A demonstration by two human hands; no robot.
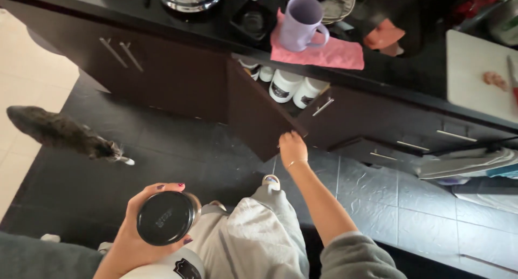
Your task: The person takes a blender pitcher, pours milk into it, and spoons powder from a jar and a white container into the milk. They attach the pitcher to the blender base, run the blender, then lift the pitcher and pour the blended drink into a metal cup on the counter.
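- Left hand (141, 237) wraps its fingers round a black-lidded jar (166, 218), carried upright near the lap.
- Right hand (293, 148) curls closed fingertips on the open cupboard door (259, 117); white jars (294, 87) sit just beyond them.

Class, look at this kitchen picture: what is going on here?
A person stands at a dark kitchen counter. Their left hand holds a round black-lidded jar near their body. Their right hand grips the edge of an open dark brown cabinet door. Inside the cabinet stand white jars with dark labels. A lilac mug sits on a pink cloth above. A grey cat walks on the floor.
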